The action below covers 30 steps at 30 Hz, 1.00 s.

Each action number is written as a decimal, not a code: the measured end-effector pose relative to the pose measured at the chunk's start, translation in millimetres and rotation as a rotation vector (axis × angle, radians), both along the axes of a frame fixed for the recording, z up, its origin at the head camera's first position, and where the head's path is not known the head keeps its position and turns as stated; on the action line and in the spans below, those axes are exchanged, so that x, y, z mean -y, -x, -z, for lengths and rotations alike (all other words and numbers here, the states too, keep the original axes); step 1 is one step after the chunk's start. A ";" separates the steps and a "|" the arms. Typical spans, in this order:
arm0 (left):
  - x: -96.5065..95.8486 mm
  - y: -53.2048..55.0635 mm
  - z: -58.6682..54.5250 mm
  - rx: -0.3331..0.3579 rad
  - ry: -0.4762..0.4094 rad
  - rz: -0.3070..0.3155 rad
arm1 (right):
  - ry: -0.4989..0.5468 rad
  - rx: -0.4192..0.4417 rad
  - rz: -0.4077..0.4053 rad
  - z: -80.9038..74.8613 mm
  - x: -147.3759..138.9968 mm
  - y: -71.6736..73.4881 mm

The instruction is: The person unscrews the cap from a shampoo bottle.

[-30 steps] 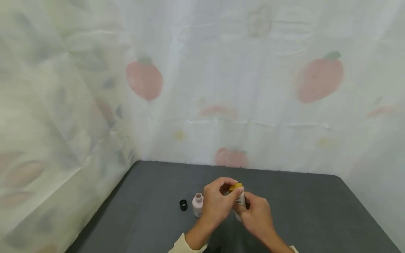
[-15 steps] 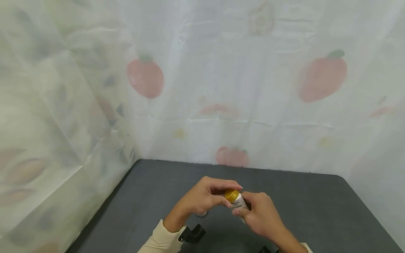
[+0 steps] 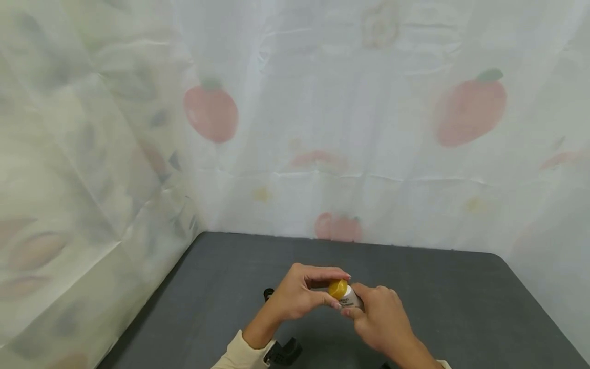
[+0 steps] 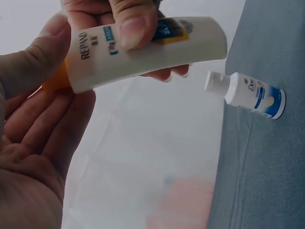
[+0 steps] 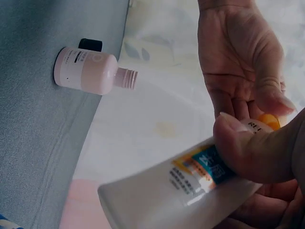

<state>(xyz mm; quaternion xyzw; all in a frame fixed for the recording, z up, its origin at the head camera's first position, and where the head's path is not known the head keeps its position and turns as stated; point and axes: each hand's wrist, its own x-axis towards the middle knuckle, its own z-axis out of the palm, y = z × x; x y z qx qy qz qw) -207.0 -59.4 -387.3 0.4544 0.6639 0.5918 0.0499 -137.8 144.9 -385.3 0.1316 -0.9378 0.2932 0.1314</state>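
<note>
My right hand (image 3: 384,318) grips the body of a white squeeze bottle (image 4: 138,55) marked REPAND, its thumb across the front label. The bottle is tilted, with its yellow cap (image 3: 338,289) toward my left hand (image 3: 295,293). That hand pinches the cap between the thumb above and the fingers beneath, as the left wrist view shows. Much of the cap is covered by the thumb there. Both hands hold the bottle raised above the dark table.
In the right wrist view a pink bottle (image 5: 88,71) stands uncapped, its threaded neck bare, beside a black cap (image 5: 90,45). A capped white-and-blue bottle (image 4: 255,95) stands on the grey table (image 3: 230,266). Fruit-printed sheeting (image 3: 322,128) rises behind the table.
The bottle has tipped over toward the left. My left hand has swung from above the cap to its left side, and its forearm now hides the pink bottle in the head view.
</note>
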 end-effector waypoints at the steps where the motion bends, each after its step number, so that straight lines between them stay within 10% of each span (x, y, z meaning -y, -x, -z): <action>1: -0.8 -1.5 0.3 0.011 -0.003 -0.014 | -0.018 -0.009 0.015 0.0 0.5 -0.5; 8: -5.3 -7.7 1.3 0.035 0.028 -0.124 | -0.088 -0.040 0.065 -2.4 1.6 -1.9; 20: 0.7 -0.2 -9.2 -0.338 0.082 -0.073 | -0.128 -0.068 0.071 -1.1 -0.6 -1.4; 30: -7.5 -9.4 -5.6 -0.278 0.056 -0.216 | -0.167 -0.261 0.092 7.6 1.1 -1.9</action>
